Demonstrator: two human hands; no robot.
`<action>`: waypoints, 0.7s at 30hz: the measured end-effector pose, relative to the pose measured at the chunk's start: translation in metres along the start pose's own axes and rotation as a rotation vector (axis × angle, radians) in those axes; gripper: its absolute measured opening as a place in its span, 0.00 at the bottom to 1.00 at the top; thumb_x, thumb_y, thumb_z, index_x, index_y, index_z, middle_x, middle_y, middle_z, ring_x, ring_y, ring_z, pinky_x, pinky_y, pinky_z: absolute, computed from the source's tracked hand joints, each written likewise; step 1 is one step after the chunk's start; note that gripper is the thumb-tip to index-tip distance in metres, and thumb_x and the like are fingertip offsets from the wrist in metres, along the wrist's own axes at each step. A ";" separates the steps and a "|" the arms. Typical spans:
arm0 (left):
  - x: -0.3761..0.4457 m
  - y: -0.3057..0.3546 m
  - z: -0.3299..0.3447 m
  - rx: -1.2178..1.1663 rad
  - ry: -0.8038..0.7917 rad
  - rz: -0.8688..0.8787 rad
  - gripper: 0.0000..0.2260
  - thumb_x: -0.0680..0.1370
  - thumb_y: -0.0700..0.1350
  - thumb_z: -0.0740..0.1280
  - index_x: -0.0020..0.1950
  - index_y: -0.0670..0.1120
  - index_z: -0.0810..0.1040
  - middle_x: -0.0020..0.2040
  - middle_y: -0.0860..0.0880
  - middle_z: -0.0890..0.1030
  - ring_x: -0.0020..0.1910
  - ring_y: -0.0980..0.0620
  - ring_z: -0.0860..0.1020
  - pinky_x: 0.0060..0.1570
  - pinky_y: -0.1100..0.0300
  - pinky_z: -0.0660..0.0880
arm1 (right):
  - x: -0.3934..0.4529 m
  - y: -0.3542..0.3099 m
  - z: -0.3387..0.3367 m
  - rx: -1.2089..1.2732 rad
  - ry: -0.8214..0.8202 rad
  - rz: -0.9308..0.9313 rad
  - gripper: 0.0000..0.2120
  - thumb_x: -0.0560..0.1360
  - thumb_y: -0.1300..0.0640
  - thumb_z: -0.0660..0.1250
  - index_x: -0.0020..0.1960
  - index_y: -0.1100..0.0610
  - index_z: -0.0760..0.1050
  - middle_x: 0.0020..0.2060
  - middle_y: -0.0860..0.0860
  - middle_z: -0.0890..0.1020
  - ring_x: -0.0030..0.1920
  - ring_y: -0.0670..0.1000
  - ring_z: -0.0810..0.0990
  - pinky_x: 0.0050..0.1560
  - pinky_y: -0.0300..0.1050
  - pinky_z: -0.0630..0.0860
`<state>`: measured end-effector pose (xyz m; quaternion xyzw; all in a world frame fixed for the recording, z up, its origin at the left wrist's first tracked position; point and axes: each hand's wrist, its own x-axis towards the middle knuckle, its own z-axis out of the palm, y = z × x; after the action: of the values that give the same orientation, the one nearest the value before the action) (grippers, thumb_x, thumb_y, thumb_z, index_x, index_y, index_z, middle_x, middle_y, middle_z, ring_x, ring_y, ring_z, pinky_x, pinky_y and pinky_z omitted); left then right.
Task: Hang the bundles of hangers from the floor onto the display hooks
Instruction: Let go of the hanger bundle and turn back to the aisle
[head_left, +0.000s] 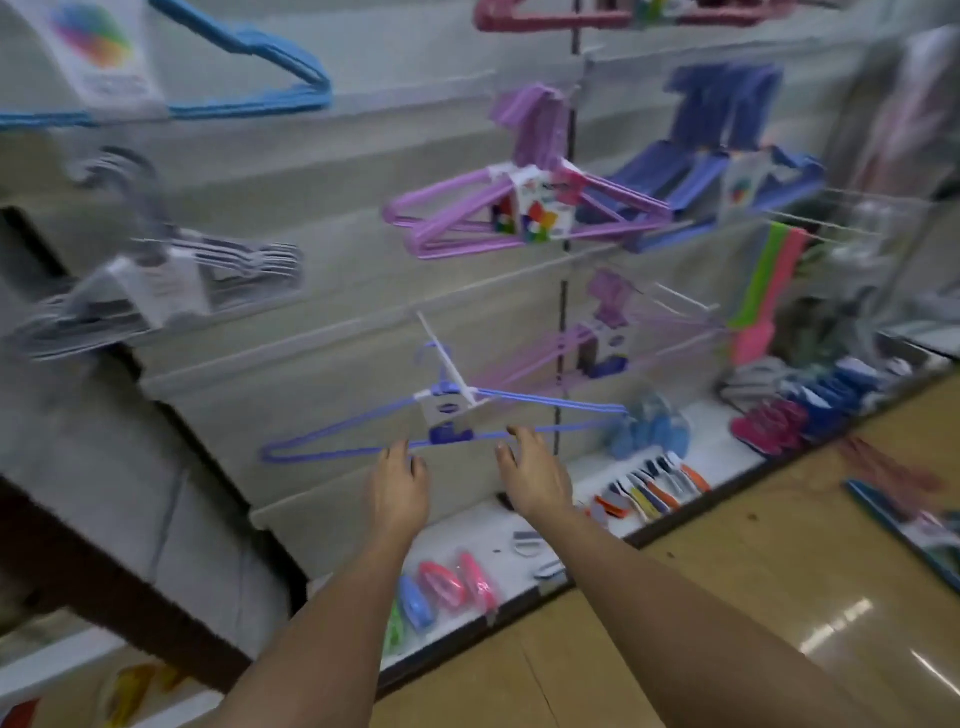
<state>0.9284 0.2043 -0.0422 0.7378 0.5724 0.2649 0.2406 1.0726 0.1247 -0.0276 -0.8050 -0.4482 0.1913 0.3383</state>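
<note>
**Both hands at the blue-violet hanger bundle on its hook**

The fingers (402, 451) of the left hand (399, 491) reach up to the bottom bar of the blue-violet hanger bundle (447, 423) and touch it. They look slightly bent, but because of the blur I cannot tell if they grip the bar. The right hand (535, 480) is just beside, under the same bar, its fingers relaxed and a little apart, with the tips at the bar.

The bundle hangs on a white display hook (444, 358) that sticks out from the slat wall (322, 332), and it carries a white paper label in the middle.

Above it hangs a pink-violet hanger bundle (519, 215), and to the right of that a dark blue bundle (727, 176). On the left hangs a grey bundle (156, 291), and high up a light blue one (249, 67). Below the hands, the white bottom shelf (717, 452) holds small colourful packets. On the wooden floor (727, 597) at the right lies another bundle of hangers (893, 488).
</note>
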 end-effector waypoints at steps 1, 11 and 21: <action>-0.002 0.003 0.012 -0.017 -0.038 0.014 0.18 0.82 0.42 0.57 0.71 0.40 0.69 0.67 0.39 0.73 0.65 0.40 0.71 0.64 0.50 0.66 | -0.002 0.012 -0.004 -0.009 0.004 0.042 0.20 0.82 0.50 0.54 0.71 0.55 0.64 0.68 0.55 0.69 0.65 0.58 0.71 0.59 0.49 0.69; -0.037 0.080 0.148 -0.046 -0.450 0.213 0.18 0.82 0.50 0.54 0.66 0.42 0.73 0.62 0.38 0.77 0.60 0.38 0.75 0.58 0.50 0.71 | -0.056 0.141 -0.074 -0.052 0.280 0.525 0.20 0.81 0.48 0.54 0.69 0.55 0.67 0.66 0.56 0.73 0.65 0.57 0.72 0.60 0.48 0.69; -0.113 0.198 0.279 -0.009 -0.771 0.520 0.19 0.82 0.52 0.53 0.64 0.42 0.74 0.61 0.39 0.77 0.60 0.38 0.73 0.58 0.49 0.70 | -0.127 0.267 -0.166 0.023 0.566 0.931 0.23 0.81 0.46 0.52 0.71 0.57 0.64 0.67 0.56 0.71 0.65 0.58 0.72 0.60 0.50 0.70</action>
<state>1.2332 0.0348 -0.1320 0.9004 0.2360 0.0253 0.3646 1.2650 -0.1439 -0.1023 -0.9348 0.0661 0.1018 0.3339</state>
